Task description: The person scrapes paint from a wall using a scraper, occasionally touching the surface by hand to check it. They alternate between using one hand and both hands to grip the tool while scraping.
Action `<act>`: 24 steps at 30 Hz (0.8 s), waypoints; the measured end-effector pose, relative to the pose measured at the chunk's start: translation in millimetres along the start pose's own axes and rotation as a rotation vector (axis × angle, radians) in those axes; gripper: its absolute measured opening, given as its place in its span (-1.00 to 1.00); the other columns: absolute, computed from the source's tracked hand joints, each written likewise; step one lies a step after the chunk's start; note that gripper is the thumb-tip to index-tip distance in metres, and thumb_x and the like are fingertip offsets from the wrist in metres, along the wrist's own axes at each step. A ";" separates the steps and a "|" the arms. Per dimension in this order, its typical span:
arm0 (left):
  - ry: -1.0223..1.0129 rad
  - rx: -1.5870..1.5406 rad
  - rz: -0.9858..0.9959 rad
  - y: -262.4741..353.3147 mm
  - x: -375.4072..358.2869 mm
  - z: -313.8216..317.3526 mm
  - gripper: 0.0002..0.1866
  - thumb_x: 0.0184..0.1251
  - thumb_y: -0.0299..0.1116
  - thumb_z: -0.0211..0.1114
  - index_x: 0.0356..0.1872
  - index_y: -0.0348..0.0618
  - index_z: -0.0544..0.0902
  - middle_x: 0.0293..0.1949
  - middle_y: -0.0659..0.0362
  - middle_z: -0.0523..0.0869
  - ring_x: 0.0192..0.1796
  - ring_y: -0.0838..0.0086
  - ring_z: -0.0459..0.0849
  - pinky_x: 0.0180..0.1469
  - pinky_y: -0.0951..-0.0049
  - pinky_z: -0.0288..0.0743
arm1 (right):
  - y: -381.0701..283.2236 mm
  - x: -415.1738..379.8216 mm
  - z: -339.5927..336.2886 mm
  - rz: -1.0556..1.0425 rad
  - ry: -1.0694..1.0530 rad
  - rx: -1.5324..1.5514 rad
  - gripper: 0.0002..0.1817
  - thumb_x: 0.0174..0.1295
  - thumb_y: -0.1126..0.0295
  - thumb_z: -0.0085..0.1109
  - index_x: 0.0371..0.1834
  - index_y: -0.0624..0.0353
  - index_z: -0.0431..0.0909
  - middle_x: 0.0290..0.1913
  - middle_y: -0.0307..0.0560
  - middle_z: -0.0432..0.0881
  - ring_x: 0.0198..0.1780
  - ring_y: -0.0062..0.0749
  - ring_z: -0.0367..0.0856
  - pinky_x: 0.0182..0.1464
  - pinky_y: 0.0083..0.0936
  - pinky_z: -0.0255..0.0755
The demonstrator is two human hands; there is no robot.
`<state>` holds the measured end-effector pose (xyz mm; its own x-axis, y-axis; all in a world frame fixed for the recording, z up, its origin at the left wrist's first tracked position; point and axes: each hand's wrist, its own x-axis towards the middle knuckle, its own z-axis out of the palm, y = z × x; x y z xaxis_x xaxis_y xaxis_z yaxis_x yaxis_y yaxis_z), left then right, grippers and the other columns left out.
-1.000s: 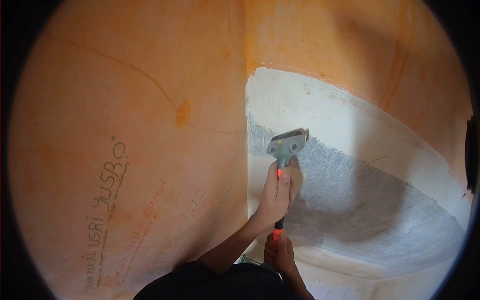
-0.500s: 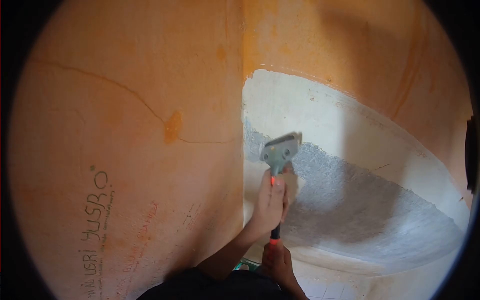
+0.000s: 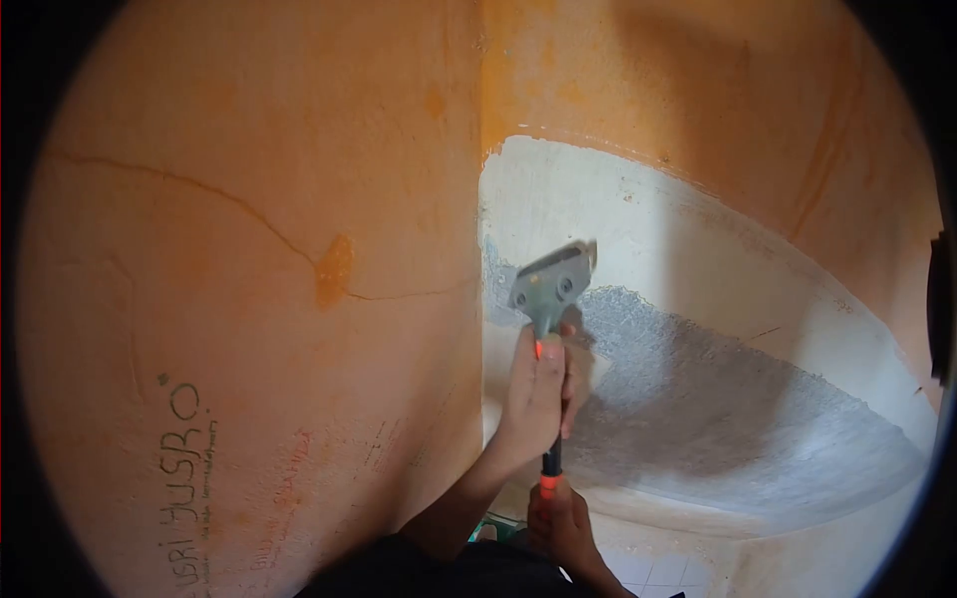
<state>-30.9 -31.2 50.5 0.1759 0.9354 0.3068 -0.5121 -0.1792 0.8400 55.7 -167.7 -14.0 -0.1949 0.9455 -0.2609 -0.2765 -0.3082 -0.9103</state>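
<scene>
My left hand [image 3: 538, 389] is wrapped round the upper handle of a long-handled wall scraper [image 3: 551, 284], just below its grey metal head. Lower down, my right hand [image 3: 560, 520] grips the end of the same black and orange handle. The scraper's head is tilted, its blade edge up against or close to the whitish strip of wall [image 3: 598, 199]; contact cannot be made out. Beneath that strip lies a rough grey bare patch [image 3: 698, 389], partly covered by my hands and their shadow.
An orange wall [image 3: 249, 120] with a long crack and handwriting [image 3: 184, 439] meets the worked wall at a corner on the left. White floor tiles [image 3: 653, 571] and a green item [image 3: 493, 526] show below. Something dark [image 3: 939, 309] stands at the right edge.
The scraper head has shifted slightly up and left in view, both hands still on the handle. The left wall's writing sits lower as the view tilted.
</scene>
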 end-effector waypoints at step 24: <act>-0.016 -0.069 -0.011 -1.1 -1.1 -0.8 -0.64 0.61 0.00 -0.16 -0.05 -0.13 0.25 -0.59 0.27 0.35 -0.78 0.66 0.27 -0.78 0.64 0.20 | -8.8 -9.6 2.2 0.008 0.013 -0.030 -0.39 0.46 -0.25 -0.29 -0.38 0.14 0.28 -0.65 -0.32 0.20 -0.68 -0.63 0.18 -0.63 -0.58 0.16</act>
<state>-31.2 -31.8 48.9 0.1949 0.9320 0.3057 -0.5672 -0.1472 0.8103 58.0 -174.3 -2.7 -0.1847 0.9442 -0.2726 -0.2465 -0.3130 -0.9172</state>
